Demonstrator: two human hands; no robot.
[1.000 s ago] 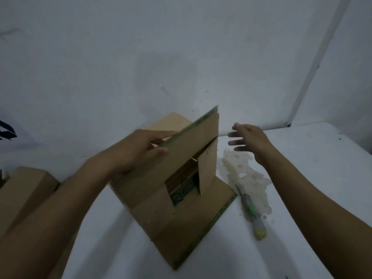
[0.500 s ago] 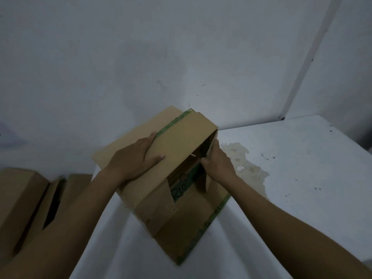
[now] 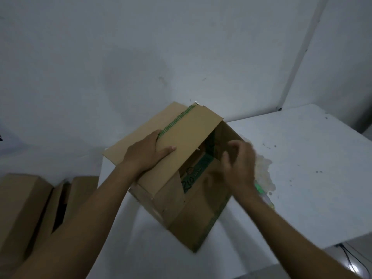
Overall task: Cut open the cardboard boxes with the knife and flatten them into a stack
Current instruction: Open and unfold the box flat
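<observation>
White table [image 3: 302,150] fills ctr & right of frame, far edge vs the wall. Directly on it: open cardboard box [image 3: 189,135] at ctr, its near flap lying flat on the tabletop. Green utility knife [image 3: 263,193] just right of box, mostly hidden. Pale crusty patch [image 3: 263,172] beside knife, and dark specks [image 3: 269,146] farther right.

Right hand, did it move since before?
Yes. The right hand hovered over the stain right of the cardboard box; now it has come left to the box's open end.
</observation>
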